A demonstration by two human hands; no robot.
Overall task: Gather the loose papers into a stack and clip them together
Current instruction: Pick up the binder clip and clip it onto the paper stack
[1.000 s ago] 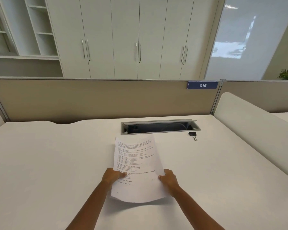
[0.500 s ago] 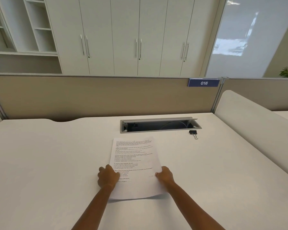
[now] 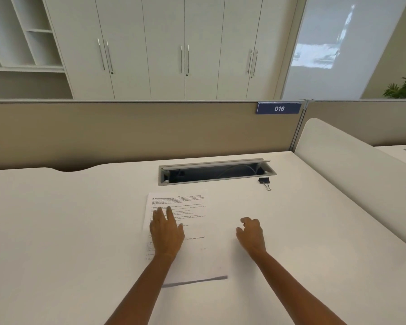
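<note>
A stack of printed white papers (image 3: 197, 231) lies flat on the white desk (image 3: 68, 231), straight in front of me. My left hand (image 3: 166, 233) rests palm down on the left half of the top sheet, fingers straight. Just off the stack's right edge, my right hand (image 3: 251, 234) hovers with fingers loosely curled and holds nothing. A small black binder clip (image 3: 264, 182) lies further back and to the right, near the corner of the cable slot, apart from both hands.
An open cable slot (image 3: 217, 171) is cut into the desk behind the papers. A beige partition (image 3: 127, 132) with a blue "016" tag (image 3: 279, 108) closes the back. A white side panel (image 3: 352, 174) borders the desk on the right.
The papers, gripped and lifted at their near edge by both hands, now lie flat. My left hand has moved onto the sheet; my right hand has let go and shifted right.
</note>
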